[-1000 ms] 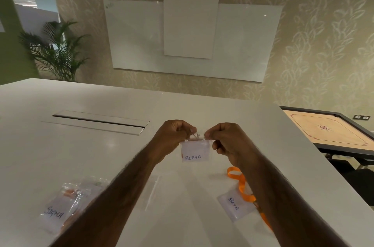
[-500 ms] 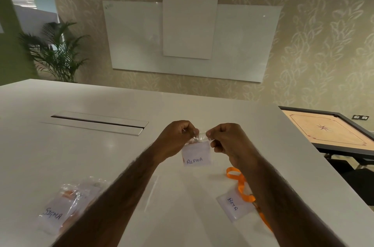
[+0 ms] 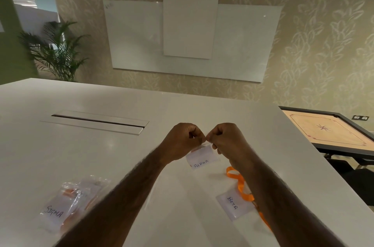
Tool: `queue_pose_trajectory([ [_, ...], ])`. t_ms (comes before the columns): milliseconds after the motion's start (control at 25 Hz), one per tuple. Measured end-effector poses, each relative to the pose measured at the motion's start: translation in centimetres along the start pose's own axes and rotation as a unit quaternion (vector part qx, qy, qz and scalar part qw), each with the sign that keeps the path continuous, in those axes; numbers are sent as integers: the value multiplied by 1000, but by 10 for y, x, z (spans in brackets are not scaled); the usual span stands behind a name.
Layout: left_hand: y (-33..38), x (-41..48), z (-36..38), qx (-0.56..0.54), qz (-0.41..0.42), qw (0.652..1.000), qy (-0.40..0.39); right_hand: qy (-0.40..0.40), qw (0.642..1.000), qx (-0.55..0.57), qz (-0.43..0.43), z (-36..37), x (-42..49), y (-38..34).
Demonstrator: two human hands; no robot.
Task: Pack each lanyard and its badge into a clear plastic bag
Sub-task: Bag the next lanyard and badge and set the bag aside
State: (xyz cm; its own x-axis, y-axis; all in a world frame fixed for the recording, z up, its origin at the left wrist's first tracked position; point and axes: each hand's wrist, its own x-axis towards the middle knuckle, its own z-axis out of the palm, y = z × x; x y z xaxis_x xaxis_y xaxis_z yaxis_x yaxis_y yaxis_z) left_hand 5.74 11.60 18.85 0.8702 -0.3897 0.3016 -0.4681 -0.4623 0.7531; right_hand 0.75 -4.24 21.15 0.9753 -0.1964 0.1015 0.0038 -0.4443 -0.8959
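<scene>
My left hand (image 3: 183,141) and my right hand (image 3: 226,139) meet above the white table (image 3: 60,155), both pinching the top edge of a small clear bag with the ALPHA badge (image 3: 202,158) hanging inside. The BETA badge (image 3: 232,205) lies flat on the table at the right, its orange lanyard (image 3: 239,184) looping out and running under my right forearm. At the near left lies a clear bag holding the SIGMA badge (image 3: 60,210) with orange lanyard inside. Another clear bag next to my left forearm is mostly hidden.
A cable slot with a lid (image 3: 97,122) is set into the table at the left. A carrom board (image 3: 332,131) stands beyond the table's right edge. A whiteboard (image 3: 190,40) hangs on the far wall and a potted palm (image 3: 54,52) stands at the back left.
My two hands have drawn closer together at the top of the ALPHA bag, and the bag has tilted slightly. Everything on the table has stayed put.
</scene>
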Motion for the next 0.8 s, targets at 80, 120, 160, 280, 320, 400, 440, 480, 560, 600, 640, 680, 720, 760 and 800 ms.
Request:
queue_pose_trajectory([
  [80, 0, -1, -1, 16, 13, 1000, 0, -8, 1000, -3, 2, -2, 0, 0],
  [120, 0, -1, -2, 19, 20, 1000, -3, -13, 1000, 3, 6, -3, 0, 1],
  [160, 0, -1, -4, 20, 28, 999, -8, -17, 1000, 10, 11, -5, 0, 2],
  [280, -1, -4, -7, 23, 57, 998, -18, -18, 999, 29, 20, -7, -1, 8],
  [320, -2, -5, -7, 22, 65, 998, -14, -16, 999, 33, 19, -7, -2, 9],
  [400, -2, -5, -6, 15, 65, 998, -4, -8, 999, 37, 10, -7, -2, 11],
  [440, -3, -5, -5, 8, 57, 998, -4, -13, 999, 39, 2, -8, -1, 12],
  [480, -3, -4, -5, 4, 47, 999, -6, -23, 999, 42, -7, -9, -1, 12],
  [560, -4, -4, -3, 12, 43, 999, -9, -46, 998, 38, -17, -11, -1, 12],
  [600, -3, -4, -3, 17, 45, 999, -9, -50, 998, 34, -23, -11, -2, 11],
  [640, -3, -4, -3, 16, 47, 999, -9, -47, 998, 34, -29, -11, -2, 11],
  [680, -2, -4, -4, 5, 45, 999, -10, -40, 998, 35, -36, -11, -3, 10],
  [720, -2, -6, -6, -15, 38, 999, -11, -31, 998, 36, -40, -11, -3, 8],
  [760, -3, -6, -9, -40, 28, 999, -11, -22, 998, 39, -41, -11, -3, 8],
  [800, -5, -6, -12, -58, 20, 998, -9, -12, 998, 43, -37, -12, -2, 8],
])
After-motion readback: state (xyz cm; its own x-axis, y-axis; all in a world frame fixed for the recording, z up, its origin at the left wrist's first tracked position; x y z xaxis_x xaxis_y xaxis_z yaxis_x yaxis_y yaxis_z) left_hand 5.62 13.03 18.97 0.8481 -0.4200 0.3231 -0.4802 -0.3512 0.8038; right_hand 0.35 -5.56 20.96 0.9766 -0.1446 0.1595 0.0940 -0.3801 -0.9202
